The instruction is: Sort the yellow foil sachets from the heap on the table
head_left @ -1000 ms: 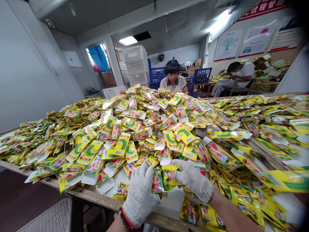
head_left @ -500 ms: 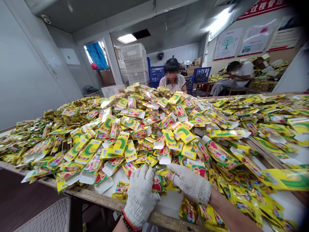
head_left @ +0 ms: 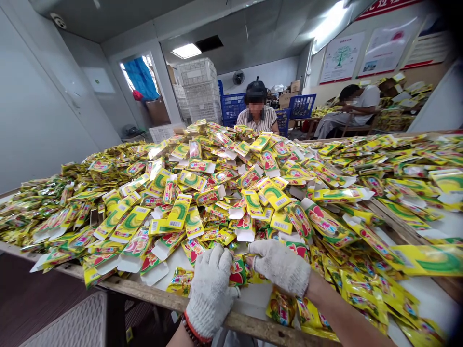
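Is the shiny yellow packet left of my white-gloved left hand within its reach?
Probably yes: nothing visible blocks the packet, though the left hand seems to hold a red-green carton.

A small cardboard carton, green and red with a watermelon print, sits beyond the brown wooden front rail of the table, its left end gripped by the left hand. Just beside its right end, also beyond the rail, a yellow printed packet shows partly under the right hand's curled fingers; whether it enters the carton is hidden.
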Demonstrator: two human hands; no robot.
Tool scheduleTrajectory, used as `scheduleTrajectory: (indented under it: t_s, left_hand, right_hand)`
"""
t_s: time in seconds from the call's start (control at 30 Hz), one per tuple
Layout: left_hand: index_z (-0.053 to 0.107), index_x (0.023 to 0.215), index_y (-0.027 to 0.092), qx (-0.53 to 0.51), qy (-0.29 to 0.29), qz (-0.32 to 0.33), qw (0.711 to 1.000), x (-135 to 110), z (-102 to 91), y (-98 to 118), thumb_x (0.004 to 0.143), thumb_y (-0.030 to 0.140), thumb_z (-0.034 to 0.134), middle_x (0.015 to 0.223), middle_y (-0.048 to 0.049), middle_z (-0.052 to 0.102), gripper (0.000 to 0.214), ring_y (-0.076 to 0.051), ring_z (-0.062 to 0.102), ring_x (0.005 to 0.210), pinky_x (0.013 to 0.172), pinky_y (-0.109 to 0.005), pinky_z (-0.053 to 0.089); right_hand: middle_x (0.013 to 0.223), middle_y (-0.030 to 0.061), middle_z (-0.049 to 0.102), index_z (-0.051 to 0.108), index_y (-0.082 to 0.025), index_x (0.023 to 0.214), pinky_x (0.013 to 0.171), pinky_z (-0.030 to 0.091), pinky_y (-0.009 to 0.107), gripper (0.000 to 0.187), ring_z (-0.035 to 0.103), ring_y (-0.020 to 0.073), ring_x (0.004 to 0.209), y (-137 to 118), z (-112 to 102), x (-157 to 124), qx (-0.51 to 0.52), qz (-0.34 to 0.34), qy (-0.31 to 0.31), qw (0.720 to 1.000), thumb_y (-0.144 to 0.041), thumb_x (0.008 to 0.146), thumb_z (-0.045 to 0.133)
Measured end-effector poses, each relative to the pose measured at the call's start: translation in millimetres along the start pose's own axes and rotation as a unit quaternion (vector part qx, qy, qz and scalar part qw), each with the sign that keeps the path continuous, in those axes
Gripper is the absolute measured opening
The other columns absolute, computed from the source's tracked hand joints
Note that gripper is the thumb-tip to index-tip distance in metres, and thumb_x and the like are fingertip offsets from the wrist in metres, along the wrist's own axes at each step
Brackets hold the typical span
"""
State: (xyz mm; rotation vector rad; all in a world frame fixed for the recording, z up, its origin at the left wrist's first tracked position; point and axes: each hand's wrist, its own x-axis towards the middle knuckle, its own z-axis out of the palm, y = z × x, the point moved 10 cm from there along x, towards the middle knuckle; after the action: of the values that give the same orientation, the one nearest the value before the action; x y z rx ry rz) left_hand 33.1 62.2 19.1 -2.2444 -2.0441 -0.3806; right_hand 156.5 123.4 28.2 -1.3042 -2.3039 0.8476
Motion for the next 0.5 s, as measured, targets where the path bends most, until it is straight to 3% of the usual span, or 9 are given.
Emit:
scheduleTrajectory:
  t_s: [0.07,0.17,0.37,0.5]
  left_hand:
    - [0.057,0.115,0.023,-0.001,0.0,-0.002,1.0,0,-0.4,0,0.061,0.015,0.069,0.124,-0.0075,0.057,0.056,-0.031,0.05,0.116,0.101,-0.045,0.039]
    - [0.056,0.117,0.022,-0.004,0.014,-0.021,1.0,0,-2.8,-4,0.061,0.014,0.068,0.125,-0.0081,0.057,0.058,-0.031,0.049,0.117,0.1,-0.044,0.039]
    - [0.055,0.121,0.023,0.002,-0.002,-0.004,1.0,-1,2.5,-2,0.062,0.015,0.068,0.127,-0.0081,0.057,0.061,-0.032,0.05,0.117,0.103,-0.047,0.037]
    - [0.054,0.124,0.021,-0.002,0.013,-0.036,0.999,-1,1.7,-11,0.063,0.012,0.066,0.134,-0.0104,0.053,0.062,-0.032,0.048,0.122,0.105,-0.047,0.036]
  right_hand:
    - [0.064,-0.0001,0.061,0.065,-0.019,0.078,0.052,0.032,0.024,0.013,0.049,0.0122,0.055,6,5,0,0.09,0.029,-0.002,0.995,-0.03,0.078,0.06]
    - [0.055,-0.0053,0.059,0.062,-0.019,0.096,0.045,0.035,0.021,0.02,0.05,0.0106,0.044,16,22,-4,0.256,0.097,-0.043,0.961,-0.026,0.077,0.058]
    - [0.047,-0.0079,0.056,0.06,-0.02,0.074,0.036,0.032,0.016,0.002,0.05,0.007,0.034,11,37,-1,0.275,0.12,-0.021,0.954,-0.019,0.072,0.06]
    - [0.039,-0.0083,0.053,0.063,-0.018,0.098,0.034,0.033,0.015,0.023,0.048,0.0087,0.031,4,52,-8,0.351,0.141,-0.078,0.922,-0.03,0.081,0.055]
